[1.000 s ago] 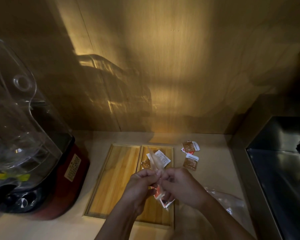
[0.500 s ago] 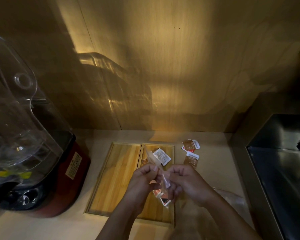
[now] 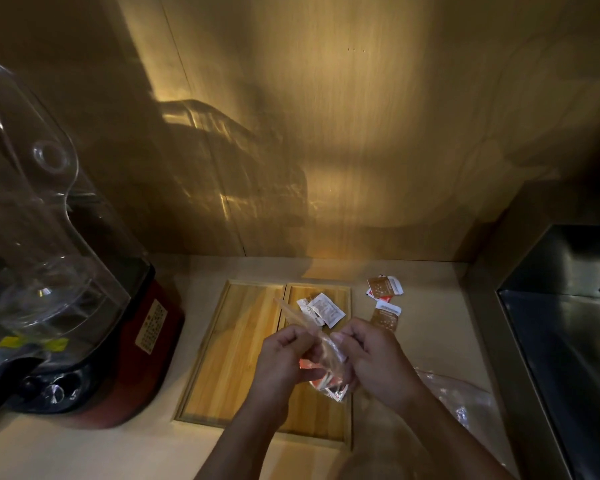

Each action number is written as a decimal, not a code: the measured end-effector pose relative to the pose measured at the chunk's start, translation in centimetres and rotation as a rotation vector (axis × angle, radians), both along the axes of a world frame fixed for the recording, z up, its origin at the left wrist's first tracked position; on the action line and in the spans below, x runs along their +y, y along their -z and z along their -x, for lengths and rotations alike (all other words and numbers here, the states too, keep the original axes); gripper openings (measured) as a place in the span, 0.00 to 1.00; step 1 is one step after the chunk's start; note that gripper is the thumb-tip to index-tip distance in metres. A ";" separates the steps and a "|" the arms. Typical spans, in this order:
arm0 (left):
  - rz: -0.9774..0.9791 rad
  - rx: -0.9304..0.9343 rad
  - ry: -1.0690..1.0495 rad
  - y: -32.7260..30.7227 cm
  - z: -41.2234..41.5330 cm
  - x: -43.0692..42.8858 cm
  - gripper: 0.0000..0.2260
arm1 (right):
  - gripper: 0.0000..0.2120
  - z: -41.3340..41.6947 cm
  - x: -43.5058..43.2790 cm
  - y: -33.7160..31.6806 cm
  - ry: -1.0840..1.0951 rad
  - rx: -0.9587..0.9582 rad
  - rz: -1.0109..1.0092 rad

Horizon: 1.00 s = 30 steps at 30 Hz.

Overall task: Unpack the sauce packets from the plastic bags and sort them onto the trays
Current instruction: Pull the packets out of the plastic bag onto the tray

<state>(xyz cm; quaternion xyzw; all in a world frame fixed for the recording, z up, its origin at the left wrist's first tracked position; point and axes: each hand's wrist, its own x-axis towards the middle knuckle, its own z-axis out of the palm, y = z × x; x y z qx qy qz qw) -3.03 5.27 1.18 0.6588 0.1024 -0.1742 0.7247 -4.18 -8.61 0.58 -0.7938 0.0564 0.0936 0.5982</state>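
Two wooden trays lie side by side on the counter: the left tray [image 3: 232, 344] bare, the right tray [image 3: 323, 424] with white sauce packets [image 3: 323, 309] at its far end. My left hand [image 3: 284, 358] and my right hand [image 3: 371, 358] both grip a small clear plastic bag [image 3: 329, 358] above the right tray. Red and white packets [image 3: 333, 389] show inside the bag's lower end. Brown packets [image 3: 383, 287] lie on the counter right of the trays, one of them [image 3: 385, 315] closer to my right hand.
A blender with a clear cover and red base [image 3: 66, 306] stands at the left. A steel sink [image 3: 568, 341] borders the right. A crumpled empty plastic bag [image 3: 461, 396] lies on the counter by my right forearm. A wooden wall rises behind.
My hands have drawn slightly apart on the bag, pulling at its top, and the bag now hangs lower between them.
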 end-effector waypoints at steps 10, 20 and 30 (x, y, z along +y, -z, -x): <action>-0.091 -0.047 0.128 0.5 0.4 0.5 0.04 | 0.10 0.0 -0.5 -0.5 -0.118 0.144 -0.094; -0.126 -0.078 0.120 0.5 0.5 0.2 0.09 | 0.07 0.7 0.6 -0.3 -0.094 -0.096 0.377; -0.115 0.136 0.032 -0.4 -0.3 0.3 0.13 | 0.06 1.6 1.3 0.0 -0.004 -0.191 0.398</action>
